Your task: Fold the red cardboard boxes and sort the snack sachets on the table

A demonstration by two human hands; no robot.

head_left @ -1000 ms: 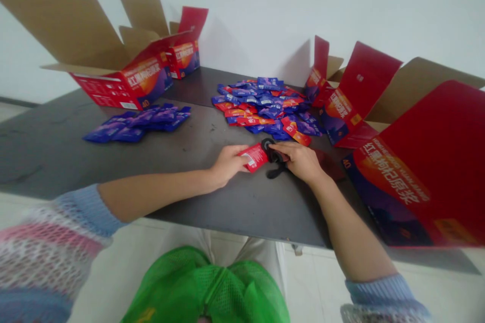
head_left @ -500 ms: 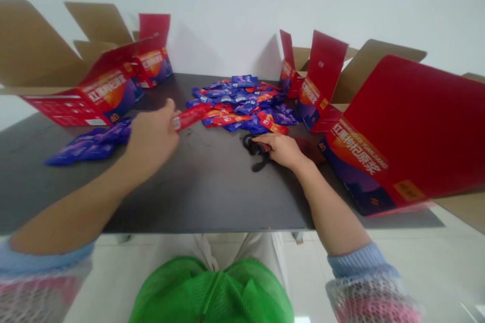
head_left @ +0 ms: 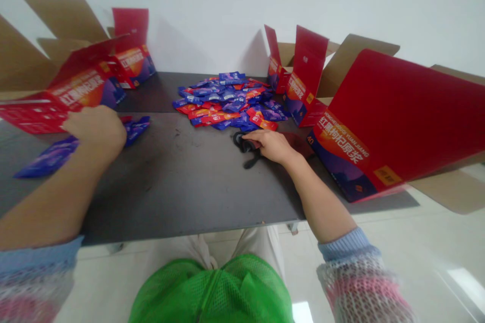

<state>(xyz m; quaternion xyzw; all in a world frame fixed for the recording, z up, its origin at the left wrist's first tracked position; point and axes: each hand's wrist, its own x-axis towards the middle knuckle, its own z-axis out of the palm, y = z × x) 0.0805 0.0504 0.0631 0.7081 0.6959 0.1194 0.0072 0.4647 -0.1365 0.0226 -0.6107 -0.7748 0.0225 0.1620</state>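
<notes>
My left hand is closed, over the blue sachets lying in a row at the left of the table. The end of a red sachet pokes out from its right side; the rest is hidden. On the other side, my right hand is closed on a black looped object, possibly scissor handles, held down on the table. A mixed pile of red and blue sachets lies just beyond it.
Open red cartons stand at the left, with another carton behind. More open cartons line the right side, the nearest large carton reaching past the table edge. The dark table meets a white wall.
My left hand has moved left and a little down with the red sachet, from near the pile to over the blue row. My right hand stays on the black object. The view has shifted slightly.
</notes>
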